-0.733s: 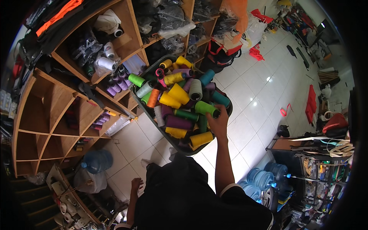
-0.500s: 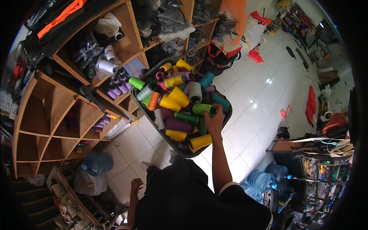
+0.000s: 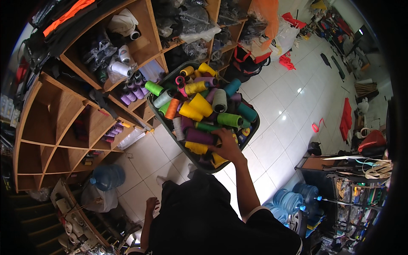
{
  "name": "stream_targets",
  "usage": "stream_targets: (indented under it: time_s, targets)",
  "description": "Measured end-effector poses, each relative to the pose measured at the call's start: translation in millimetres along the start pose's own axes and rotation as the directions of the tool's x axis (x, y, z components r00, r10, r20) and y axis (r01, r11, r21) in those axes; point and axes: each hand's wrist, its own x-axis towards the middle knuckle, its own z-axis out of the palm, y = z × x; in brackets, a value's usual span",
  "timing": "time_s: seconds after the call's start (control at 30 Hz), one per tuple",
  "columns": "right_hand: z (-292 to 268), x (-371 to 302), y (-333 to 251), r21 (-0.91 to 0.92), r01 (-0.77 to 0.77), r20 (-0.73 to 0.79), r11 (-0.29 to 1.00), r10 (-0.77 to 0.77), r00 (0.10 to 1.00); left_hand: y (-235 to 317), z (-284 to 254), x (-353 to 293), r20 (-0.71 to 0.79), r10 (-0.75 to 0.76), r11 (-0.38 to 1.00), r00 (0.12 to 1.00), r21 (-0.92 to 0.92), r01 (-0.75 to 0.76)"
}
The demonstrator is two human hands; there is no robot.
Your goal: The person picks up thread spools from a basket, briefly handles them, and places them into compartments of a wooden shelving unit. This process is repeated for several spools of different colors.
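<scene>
A dark bin (image 3: 192,160) is heaped with spools of thread in many colours. My right hand (image 3: 228,146) reaches into its near right part, thumb and fingers closed around the right end of a dark purple thread spool (image 3: 199,136). Just beyond the fingers lies a bright green spool (image 3: 230,120). Yellow spools (image 3: 200,105) fill the middle, and an orange spool (image 3: 172,109) rests toward the left side. Part of a yellow spool (image 3: 218,160) shows below my right wrist. Down at my left side hangs my left hand (image 3: 152,204), holding nothing, its fingers loosely bent and apart.
Wooden shelves (image 3: 55,146) stand left of the bin, with purple spools (image 3: 135,91) in one compartment. A blue water jug (image 3: 107,177) is on the floor at left; more blue jugs (image 3: 289,199) stand at right. A red strip (image 3: 318,126) lies on white tiles.
My right hand has let go of the green spool and moved toward me and to the left, onto the purple spool. The green spool lies in the bin. My left hand stays low.
</scene>
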Motion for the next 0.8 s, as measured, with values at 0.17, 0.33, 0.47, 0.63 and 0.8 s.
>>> stream_targets:
  time_s: [0.17, 0.33, 0.47, 0.63, 0.8]
  targets:
    - [15.2, 0.5, 8.2, 0.054, -0.014, 0.095, 0.998, 0.009, 0.995, 23.7, -1.6, 25.5, -0.029, 0.189, 0.981, 0.981, 0.051, -0.188]
    - [4.4, 8.3, -5.5, 0.301, -0.042, 0.012, 0.953, 0.041, 0.999, 158.8, 8.2, -12.7, -0.055, 0.601, 0.792, 0.797, 0.173, -0.585]
    - [-17.5, 23.5, -27.5, 0.486, -0.086, 0.036, 0.870, 0.079, 0.996, 279.7, 34.4, -118.3, 0.126, 0.851, 0.508, 0.509, 0.040, -0.860]
    - [-52.2, 49.1, -109.2, 0.608, -0.016, 0.111, 0.794, -0.065, 0.992, 357.8, 65.8, -245.5, 0.316, 0.913, 0.227, 0.260, 0.137, -0.964]
    - [-26.8, 58.9, -168.6, 0.811, -0.049, 0.169, 0.582, -0.153, 0.974, 356.1, 61.5, -258.5, 0.278, 0.937, 0.207, 0.211, 0.045, -0.977]
